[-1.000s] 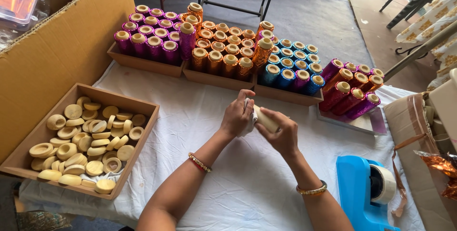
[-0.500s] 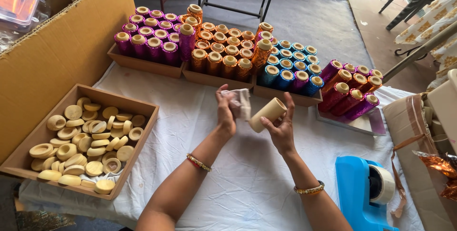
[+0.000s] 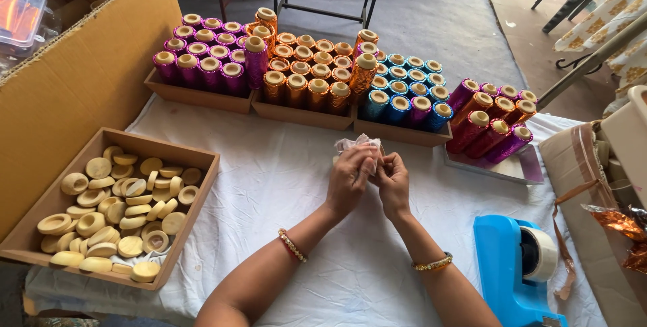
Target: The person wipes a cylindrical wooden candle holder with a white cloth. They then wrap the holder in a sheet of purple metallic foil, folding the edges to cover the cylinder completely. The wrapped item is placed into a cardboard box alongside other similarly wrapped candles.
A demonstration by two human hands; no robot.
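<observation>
Crumpled whitish wrap [image 3: 356, 145] pinched between both hands above the white-clothed tabletop [image 3: 269, 185], mid-table, just in front of the spool trays. Left hand [image 3: 350, 180] and right hand [image 3: 392, 182] touch each other, fingers closed on the wrap; whatever sits inside it is hidden. Half a second ago the hands were apart and the right one held a bare cream spool upright; now they are together and that spool is out of sight. Behind: three cardboard trays of foil-wrapped spools, purple [image 3: 202, 64], orange [image 3: 306, 77], blue [image 3: 404, 94], too many to count surely. Right: about eight loose spools [image 3: 488, 121] lying tilted on a tray. Left: wooden box [image 3: 40, 205] of cream discs. Near right: one blue tape dispenser [image 3: 515, 270]. One bangle per wrist.
</observation>
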